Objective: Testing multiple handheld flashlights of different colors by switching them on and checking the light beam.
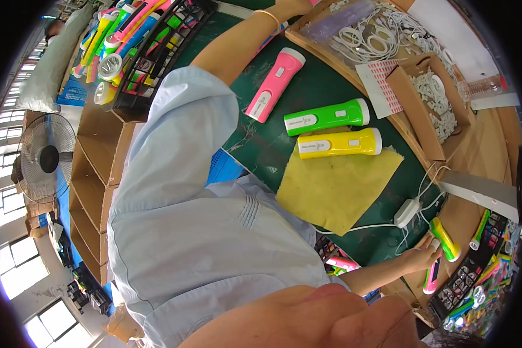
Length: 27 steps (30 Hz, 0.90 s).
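My left hand (294, 7), a band at its wrist, is partly cut off by the top edge. Its fingers look closed, with a bit of pink at their tips that I cannot make out. At lower right, my right hand (420, 258) has its fingers closed at the top of a pink flashlight (431, 279). A yellow-green flashlight (445, 239) touches or nearly touches those fingers. Between my arms, a pink flashlight (275, 85), a green flashlight (327, 117) and a yellow flashlight (339, 143) lie on the green tabletop (255, 145). The yellow one overlaps a yellow cloth (336, 188).
A wooden tray (298, 37) at the top holds white cables. Beside it stands a cardboard box (426, 142) of small white parts. Black crates (171, 43) of colourful flashlights stand at upper left and lower right. A white cable with a small box (407, 213) crosses the table.
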Tool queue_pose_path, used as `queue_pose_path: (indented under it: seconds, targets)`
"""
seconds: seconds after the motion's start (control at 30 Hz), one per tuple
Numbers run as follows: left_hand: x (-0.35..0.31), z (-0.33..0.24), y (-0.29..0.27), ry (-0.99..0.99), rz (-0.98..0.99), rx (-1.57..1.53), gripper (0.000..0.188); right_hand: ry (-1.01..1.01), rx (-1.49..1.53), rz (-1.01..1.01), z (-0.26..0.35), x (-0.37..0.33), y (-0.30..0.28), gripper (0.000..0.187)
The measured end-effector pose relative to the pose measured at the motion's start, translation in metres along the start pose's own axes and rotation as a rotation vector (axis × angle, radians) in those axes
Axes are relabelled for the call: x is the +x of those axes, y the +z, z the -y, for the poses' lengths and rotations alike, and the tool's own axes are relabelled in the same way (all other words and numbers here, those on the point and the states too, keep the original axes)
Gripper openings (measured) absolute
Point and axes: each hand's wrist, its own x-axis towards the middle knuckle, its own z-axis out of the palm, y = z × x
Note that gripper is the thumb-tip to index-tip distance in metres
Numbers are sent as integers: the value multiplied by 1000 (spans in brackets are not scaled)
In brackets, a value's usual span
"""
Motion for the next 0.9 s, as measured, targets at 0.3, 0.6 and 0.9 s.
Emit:
queue_pose_path:
  seconds: [0.3, 0.6, 0.9]
  targets:
    - [11, -4, -49, -683, 630, -1531, 37, 182, 239, 799, 36, -110, 38, 37]
    - [-310, -151, -192, -565, 1882, -1927, 67, 238, 432, 902, 52, -179, 99, 60]
    - [-305, -148, -203, -94, 883, -1564, 56, -346, -469, 935, 17, -209, 72, 59]
